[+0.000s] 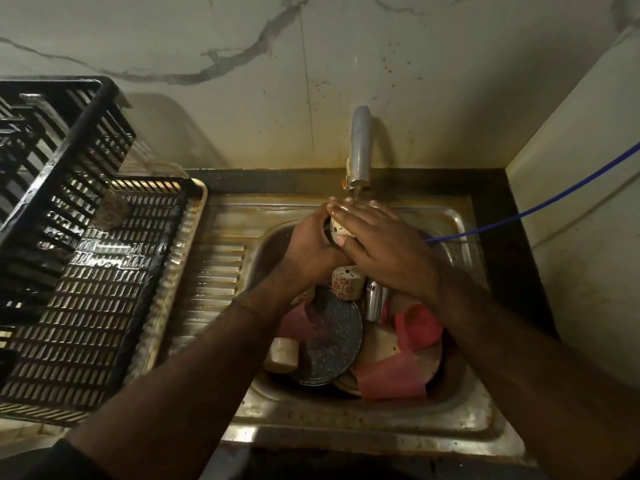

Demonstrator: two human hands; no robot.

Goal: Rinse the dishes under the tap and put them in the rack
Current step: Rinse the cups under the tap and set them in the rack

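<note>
Under the steel tap (360,150) my left hand (311,242) grips a small cream cup (337,232), most of it hidden between my hands. My right hand (384,244) lies over the cup with fingers straight, its thumb against the cup's side. A thin stream of water runs onto my fingers. Below them, the steel sink (460,393) holds a second cream cup with red flowers (348,282), a dark speckled plate (329,341), pink cups (417,325), a steel tumbler (375,301) and a cream cup (284,355). The black plastic rack (104,306) stands to the left.
A second black crate (52,161) leans tilted over the rack's far left side. A ribbed steel drainboard (214,271) lies between rack and sink. A blue hose (540,202) runs from the right wall into the sink. The marble wall stands close behind the tap.
</note>
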